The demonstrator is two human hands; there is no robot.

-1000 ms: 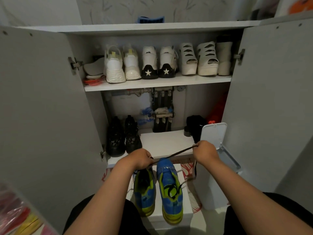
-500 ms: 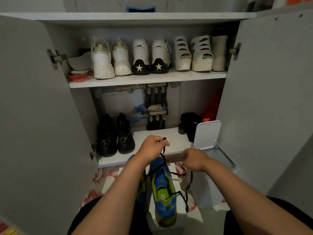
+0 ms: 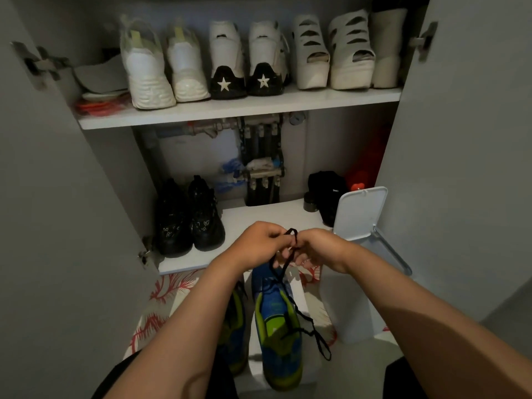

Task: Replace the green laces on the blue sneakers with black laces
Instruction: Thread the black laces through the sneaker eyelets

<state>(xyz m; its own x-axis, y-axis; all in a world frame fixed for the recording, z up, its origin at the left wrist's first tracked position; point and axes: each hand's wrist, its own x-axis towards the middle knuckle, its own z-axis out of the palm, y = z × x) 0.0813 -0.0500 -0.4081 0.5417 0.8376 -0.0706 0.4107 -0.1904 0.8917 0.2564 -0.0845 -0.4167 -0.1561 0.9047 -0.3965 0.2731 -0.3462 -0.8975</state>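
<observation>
The two hands meet just above the far end of the sneakers. The left hand [image 3: 257, 244] has its fingers [image 3: 277, 240] curled, and they pinch the black lace [image 3: 291, 231]. The right hand [image 3: 321, 249] is just beside it, almost touching, and its fingers are curled on the same lace. A small loop of the lace stands up between the two sets of fingers.

Below the fingers the lace hangs down as a thin line and crosses one blue sneaker [image 3: 277, 326], which has green parts and lies lengthwise toward the person. The free end of the lace lies past the right edge of this sneaker, well below the fingers. I cannot tell if the lace goes through any eyelet. The second sneaker [image 3: 236, 326] is to the left of the first, and the left forearm hides most of it. Both sneakers stand on a white box [image 3: 252, 341], and around the box there is a mat [image 3: 172, 286] with a red pattern.

Beyond the fingers is the lower shelf [image 3: 259, 214] of an open cabinet, with a pair of black shoes [image 3: 190, 220] to the left. Near the right hand, on its right, a white bin lid [image 3: 359, 214] stands open. High above the fingers, the upper shelf [image 3: 230, 110] carries a row of white shoes [image 3: 146, 67].
</observation>
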